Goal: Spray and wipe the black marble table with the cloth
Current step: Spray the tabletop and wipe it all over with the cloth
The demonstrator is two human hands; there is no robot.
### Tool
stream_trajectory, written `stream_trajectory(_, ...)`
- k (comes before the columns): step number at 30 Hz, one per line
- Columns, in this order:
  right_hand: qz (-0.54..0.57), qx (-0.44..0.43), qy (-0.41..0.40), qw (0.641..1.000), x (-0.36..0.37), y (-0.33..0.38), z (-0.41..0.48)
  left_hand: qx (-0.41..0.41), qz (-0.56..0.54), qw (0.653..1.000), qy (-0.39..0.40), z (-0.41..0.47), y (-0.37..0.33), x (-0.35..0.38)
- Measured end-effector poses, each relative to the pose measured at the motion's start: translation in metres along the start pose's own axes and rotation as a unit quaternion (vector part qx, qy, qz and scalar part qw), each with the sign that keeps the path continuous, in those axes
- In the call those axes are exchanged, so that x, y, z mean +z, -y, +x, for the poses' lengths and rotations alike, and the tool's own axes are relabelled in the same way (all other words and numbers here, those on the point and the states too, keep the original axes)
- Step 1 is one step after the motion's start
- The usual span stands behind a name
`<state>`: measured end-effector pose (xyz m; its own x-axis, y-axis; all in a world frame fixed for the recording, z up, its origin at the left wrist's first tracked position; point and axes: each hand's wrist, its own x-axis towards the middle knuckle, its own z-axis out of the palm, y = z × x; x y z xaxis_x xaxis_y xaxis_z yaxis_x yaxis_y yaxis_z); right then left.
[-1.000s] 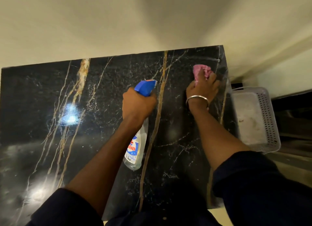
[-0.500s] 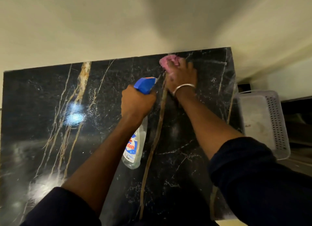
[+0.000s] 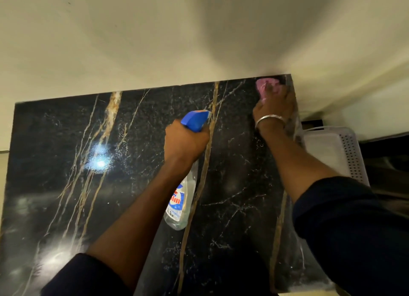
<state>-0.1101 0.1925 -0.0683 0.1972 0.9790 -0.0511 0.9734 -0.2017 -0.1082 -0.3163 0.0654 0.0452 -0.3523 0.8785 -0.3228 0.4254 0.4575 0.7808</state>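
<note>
The black marble table (image 3: 66, 163) with gold and white veins fills the lower view. My left hand (image 3: 186, 142) grips a clear spray bottle (image 3: 181, 202) with a blue trigger head, held over the table's middle with the nozzle pointing away from me. My right hand (image 3: 274, 105), with a silver bangle on the wrist, presses a pink cloth (image 3: 265, 84) flat on the marble at the far right corner. Only the cloth's far part shows past my fingers.
A white perforated plastic basket (image 3: 352, 154) stands just off the table's right edge. A pale wall runs along the table's far edge. Bright light reflections lie on the left half of the marble.
My right hand has slid the pink cloth from the far middle of the table back to the far right corner. The left hand with the bottle has stayed in place.
</note>
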Motion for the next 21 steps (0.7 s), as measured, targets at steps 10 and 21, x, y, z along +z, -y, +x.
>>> stream_trajectory(10,0.216,-0.209,0.111,0.947,0.008,0.034,-0.096,0.001,-0.002,0.999,-0.033,-0.042,-0.008,-0.007)
stream_trajectory(21,0.844,0.206,0.294,0.398,-0.051,-0.053,-0.152,0.017,0.019,1.0,0.0,-0.091,-0.01,0.0)
